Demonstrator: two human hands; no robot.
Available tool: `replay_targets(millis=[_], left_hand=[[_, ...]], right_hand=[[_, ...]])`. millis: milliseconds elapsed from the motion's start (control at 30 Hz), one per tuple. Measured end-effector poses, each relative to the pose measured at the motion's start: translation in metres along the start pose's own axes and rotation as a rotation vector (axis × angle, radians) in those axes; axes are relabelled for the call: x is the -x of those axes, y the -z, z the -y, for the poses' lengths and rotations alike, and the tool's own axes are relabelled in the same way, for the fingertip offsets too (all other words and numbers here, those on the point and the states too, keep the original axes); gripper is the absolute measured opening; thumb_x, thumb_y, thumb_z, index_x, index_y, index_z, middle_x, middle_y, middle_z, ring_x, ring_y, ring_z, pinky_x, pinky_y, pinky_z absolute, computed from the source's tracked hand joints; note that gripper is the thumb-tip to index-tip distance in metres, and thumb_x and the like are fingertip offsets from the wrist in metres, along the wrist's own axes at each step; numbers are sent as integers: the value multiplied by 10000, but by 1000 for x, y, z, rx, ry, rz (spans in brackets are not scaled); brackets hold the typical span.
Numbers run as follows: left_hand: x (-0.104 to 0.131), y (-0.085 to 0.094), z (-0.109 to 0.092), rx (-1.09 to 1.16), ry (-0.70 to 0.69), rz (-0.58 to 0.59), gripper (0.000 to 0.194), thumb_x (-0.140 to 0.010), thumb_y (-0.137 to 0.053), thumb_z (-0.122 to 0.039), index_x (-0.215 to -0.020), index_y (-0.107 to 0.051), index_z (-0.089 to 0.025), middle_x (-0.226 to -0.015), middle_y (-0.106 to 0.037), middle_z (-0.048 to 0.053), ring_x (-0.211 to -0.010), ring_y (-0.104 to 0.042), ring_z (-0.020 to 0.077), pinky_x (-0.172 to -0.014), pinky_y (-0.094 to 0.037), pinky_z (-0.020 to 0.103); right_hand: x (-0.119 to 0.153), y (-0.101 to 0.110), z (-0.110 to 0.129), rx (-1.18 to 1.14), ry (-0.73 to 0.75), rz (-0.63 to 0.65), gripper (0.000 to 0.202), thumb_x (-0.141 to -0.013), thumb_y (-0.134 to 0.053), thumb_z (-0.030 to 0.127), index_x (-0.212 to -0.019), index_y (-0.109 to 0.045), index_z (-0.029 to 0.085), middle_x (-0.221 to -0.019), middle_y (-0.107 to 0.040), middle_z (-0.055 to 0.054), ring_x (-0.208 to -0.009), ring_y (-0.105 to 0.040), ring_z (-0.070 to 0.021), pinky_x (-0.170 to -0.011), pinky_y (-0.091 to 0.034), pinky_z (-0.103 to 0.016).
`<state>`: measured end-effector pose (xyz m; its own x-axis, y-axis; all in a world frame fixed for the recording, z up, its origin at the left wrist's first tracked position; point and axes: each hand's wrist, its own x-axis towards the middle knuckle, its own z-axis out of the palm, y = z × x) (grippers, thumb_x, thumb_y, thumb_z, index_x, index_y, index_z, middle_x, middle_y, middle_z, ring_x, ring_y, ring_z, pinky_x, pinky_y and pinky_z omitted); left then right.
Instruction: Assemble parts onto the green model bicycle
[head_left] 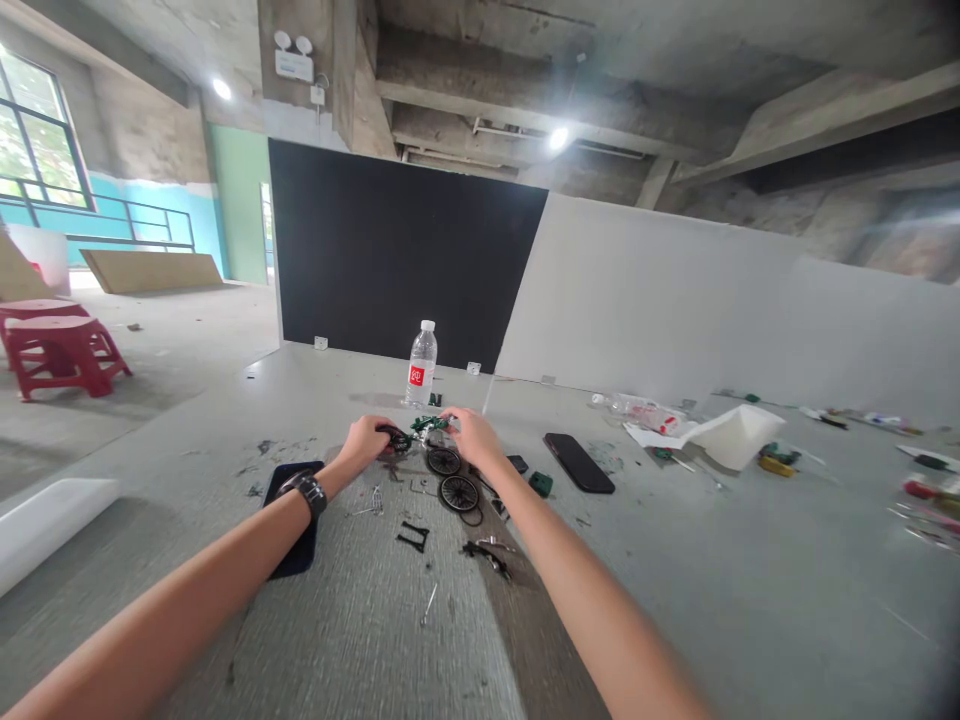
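My left hand [365, 440], a black watch on its wrist, is closed on a dark model part [396, 438] with green on it. My right hand [472, 437] has its fingers pinched at the right end of a green and silver model part [429, 426]. The two parts are close together, and I cannot tell whether they are joined. Just below my hands lie two black spoked wheels [459, 492]. Nearer me are a black H-shaped piece [413, 537], a black and silver piece [487, 556] and a thin metal rod [429, 604].
A water bottle [421, 365] stands behind my hands. One phone [579, 462] lies to the right, another dark phone [294, 555] under my left forearm. Farther right are a bottle on its side [645, 412], crumpled white paper [735, 437] and a green block [540, 484].
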<state>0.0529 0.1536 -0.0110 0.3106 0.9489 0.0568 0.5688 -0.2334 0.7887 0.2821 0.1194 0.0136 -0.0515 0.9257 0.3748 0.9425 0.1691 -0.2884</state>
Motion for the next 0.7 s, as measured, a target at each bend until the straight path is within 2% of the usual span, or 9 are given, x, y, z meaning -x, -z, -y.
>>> replay_targets(millis=[100, 300, 500, 700], left_hand=[[-2, 2, 2, -9, -13, -32, 283, -965, -610, -335, -1181, -619, -153, -1165, -650, 89, -962, -662, 212, -825, -576, 404], [-2, 2, 1, -41, -105, -116, 269, -966, -608, -331, -1179, -626, -168, -1217, -635, 95, -1045, -642, 231, -894, -553, 438], [-4, 1, 7, -62, -95, -192, 280, -963, -612, -329, -1191, -619, -167, -1221, -632, 95, -1052, -640, 237, -897, -552, 444], [-4, 2, 6, -55, -97, -236, 285, -964, -610, -333, -1196, -616, -168, -1218, -633, 96, -1045, -643, 234, -893, -554, 441]], right_hand=[[-12, 5, 2, 36, 19, 3, 177, -938, -607, 280, -1094, -690, 265, -1129, -708, -57, -1041, -640, -233, -814, -463, -312], [-25, 15, 5, 99, 7, 53, 245, -955, -597, 382, -1084, -663, 185, -1075, -687, -65, -966, -642, -204, -865, -505, -404], [-28, 16, 10, 104, -27, 50, 219, -933, -617, 405, -1067, -693, 249, -1029, -729, -94, -948, -661, -248, -742, -454, -313], [-27, 12, 11, 62, -48, 49, 305, -916, -619, 442, -1139, -668, 239, -1039, -734, -102, -959, -667, -273, -715, -440, -304]])
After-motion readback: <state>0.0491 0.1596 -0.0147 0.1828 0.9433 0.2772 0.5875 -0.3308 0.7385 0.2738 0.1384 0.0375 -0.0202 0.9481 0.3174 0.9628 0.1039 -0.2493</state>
